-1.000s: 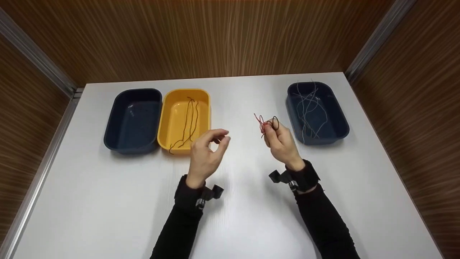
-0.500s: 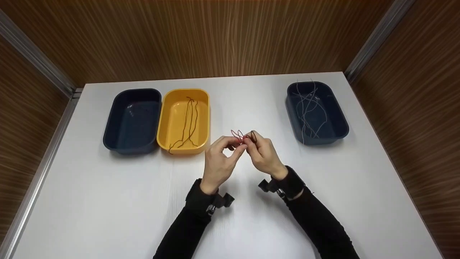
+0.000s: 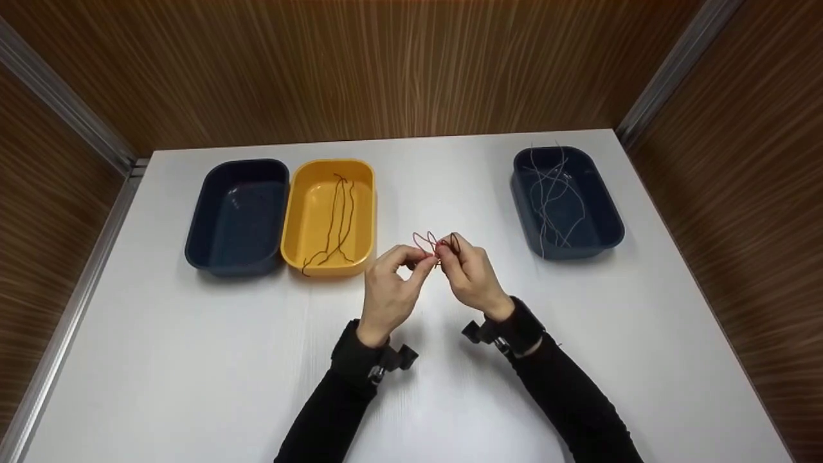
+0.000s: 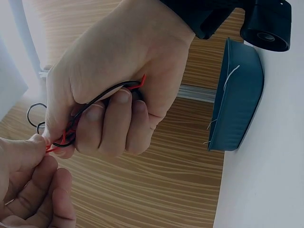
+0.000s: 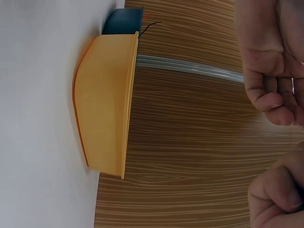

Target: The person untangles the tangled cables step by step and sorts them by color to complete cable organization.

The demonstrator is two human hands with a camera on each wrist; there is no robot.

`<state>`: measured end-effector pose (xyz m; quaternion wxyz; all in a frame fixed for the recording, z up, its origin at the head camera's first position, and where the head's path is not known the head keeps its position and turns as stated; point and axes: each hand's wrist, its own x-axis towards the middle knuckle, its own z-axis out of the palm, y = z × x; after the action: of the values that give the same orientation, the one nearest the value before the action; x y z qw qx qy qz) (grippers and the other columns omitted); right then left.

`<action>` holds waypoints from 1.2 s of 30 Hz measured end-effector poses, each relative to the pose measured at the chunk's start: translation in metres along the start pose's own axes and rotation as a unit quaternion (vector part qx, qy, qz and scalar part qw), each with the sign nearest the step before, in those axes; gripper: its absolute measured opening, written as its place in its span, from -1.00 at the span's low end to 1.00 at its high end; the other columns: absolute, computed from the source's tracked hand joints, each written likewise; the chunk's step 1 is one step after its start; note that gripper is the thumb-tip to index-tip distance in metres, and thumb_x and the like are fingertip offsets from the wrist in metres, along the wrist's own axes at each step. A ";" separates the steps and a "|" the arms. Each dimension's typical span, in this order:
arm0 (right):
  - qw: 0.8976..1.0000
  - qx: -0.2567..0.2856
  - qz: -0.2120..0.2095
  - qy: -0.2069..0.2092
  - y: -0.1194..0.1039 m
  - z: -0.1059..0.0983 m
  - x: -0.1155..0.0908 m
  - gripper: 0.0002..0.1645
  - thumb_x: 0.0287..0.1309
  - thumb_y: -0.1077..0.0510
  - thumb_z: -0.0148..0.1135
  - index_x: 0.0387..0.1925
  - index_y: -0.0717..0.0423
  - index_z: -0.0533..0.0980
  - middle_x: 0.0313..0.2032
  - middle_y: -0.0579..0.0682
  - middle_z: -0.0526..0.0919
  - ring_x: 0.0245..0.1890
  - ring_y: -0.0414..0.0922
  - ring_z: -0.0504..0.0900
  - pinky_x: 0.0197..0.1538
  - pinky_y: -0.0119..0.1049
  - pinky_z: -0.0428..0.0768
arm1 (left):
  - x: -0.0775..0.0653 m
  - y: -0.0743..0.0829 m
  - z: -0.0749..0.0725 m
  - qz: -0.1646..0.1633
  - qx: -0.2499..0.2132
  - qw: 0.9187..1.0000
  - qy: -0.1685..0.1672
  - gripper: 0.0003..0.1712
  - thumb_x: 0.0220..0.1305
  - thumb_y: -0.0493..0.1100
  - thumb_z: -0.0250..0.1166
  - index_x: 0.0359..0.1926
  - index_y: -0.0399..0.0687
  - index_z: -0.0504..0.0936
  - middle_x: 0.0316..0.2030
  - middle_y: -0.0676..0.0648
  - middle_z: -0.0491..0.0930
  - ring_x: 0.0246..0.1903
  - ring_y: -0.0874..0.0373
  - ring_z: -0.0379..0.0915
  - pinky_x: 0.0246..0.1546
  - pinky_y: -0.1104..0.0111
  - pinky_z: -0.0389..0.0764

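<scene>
My right hand (image 3: 474, 276) holds a bundle of thin red and black wires in curled fingers. A black wire (image 4: 102, 95) arcs across its palm in the left wrist view, ending near a red tip. With thumb and forefinger my left hand (image 3: 392, 283) pinches a red wire (image 4: 51, 148) at the edge of that bundle. Red loops (image 3: 421, 241) rise above the left fingertips in the head view, and a dark loop (image 3: 456, 240) stands over the right hand. Both hands meet above the white table. In the right wrist view the wires between the hands are hidden.
A yellow bin (image 3: 287, 225) with several dark wires (image 3: 342, 218) stands left of the hands. A dark blue bin (image 3: 199, 238) adjoins it. At right, another blue bin (image 3: 618, 225) contains several whitish wires (image 3: 546, 193). Wood-patterned panels (image 3: 386, 71) border the white table (image 3: 193, 360).
A second ago the hands were apart. The right hand has moved left and down with the wires, and the left has come right to pinch a red wire. Over the last half second little moved.
</scene>
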<state>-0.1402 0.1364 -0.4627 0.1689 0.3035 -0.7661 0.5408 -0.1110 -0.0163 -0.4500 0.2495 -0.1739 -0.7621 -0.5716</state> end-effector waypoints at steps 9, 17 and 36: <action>1.000 -0.001 0.011 0.023 0.003 -0.010 0.005 -0.81 0.31 0.49 -0.02 -0.43 0.35 0.43 -0.69 -0.03 0.35 -0.66 -0.39 0.23 -0.61 -0.53 0.17 | 0.000 0.002 -0.002 0.001 -0.003 0.999 -0.043 -0.88 0.29 -0.28 0.32 -0.39 -0.24 0.65 -0.47 -0.09 0.68 -0.45 0.13 0.56 -0.34 0.29 0.60; 0.998 -0.008 0.024 0.060 0.005 -0.029 0.011 -0.80 0.34 0.48 -0.05 -0.43 0.40 0.43 -0.67 -0.11 0.35 -0.65 -0.41 0.26 -0.58 -0.54 0.23 | 0.002 0.002 -0.008 0.010 0.009 0.996 -0.085 -0.90 0.31 -0.30 0.29 -0.37 -0.21 0.66 -0.50 -0.04 0.70 -0.50 0.18 0.61 -0.36 0.37 0.60; 0.993 -0.089 -0.014 0.074 0.005 -0.046 0.013 -0.82 0.25 0.49 0.06 -0.46 0.34 0.49 -0.70 0.00 0.42 -0.65 -0.39 0.26 -0.59 -0.53 0.21 | 0.016 -0.012 -0.049 0.052 0.171 0.977 -0.112 -0.88 0.31 -0.38 0.24 -0.39 -0.23 0.65 -0.50 -0.11 0.64 -0.49 0.11 0.55 -0.41 0.30 0.60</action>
<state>-0.1563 0.1767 -0.4418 0.2589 0.2574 -0.7922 0.4890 -0.1215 -0.0669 -0.4390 0.2176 -0.2310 -0.8617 -0.3958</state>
